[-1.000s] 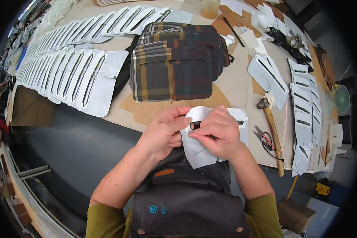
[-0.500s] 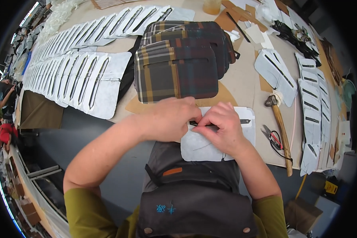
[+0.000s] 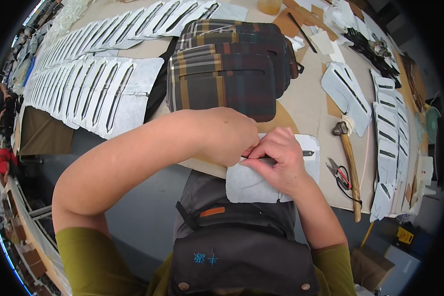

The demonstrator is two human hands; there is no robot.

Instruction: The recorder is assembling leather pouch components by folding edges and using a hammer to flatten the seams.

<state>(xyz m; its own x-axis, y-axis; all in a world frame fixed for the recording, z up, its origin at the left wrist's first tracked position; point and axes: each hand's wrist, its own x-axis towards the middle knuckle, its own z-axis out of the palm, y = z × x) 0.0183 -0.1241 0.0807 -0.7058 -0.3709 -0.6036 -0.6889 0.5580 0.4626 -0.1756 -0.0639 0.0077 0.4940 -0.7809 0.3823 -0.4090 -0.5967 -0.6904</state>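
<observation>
At the table's near edge lies a white-backed fabric panel (image 3: 254, 183) with a dark slit strip across its upper part. My right hand (image 3: 280, 157) is closed over the slit, thumb and fingers pinching the dark fabric there. My left hand (image 3: 230, 137) is bent over the slit's left end, closed, its fingertips meeting those of my right hand. Its palm side is turned away, so what exactly the left fingertips pinch is hidden. Just beyond my hands sits a stack of plaid fabric panels (image 3: 222, 86) with slit pockets.
Rows of white slit panels (image 3: 101, 96) overlap on the left; another column of panels (image 3: 386, 128) runs down the right. Right of my hands lie a wooden-handled hammer (image 3: 349, 163) and red-handled snips (image 3: 341, 178). A loose white panel (image 3: 348, 98) and black straps (image 3: 370, 54) lie farther off.
My left elbow has swung outward and up, and the left wrist has turned further over the slit. My right hand keeps its pinch; the view has shifted slightly.
</observation>
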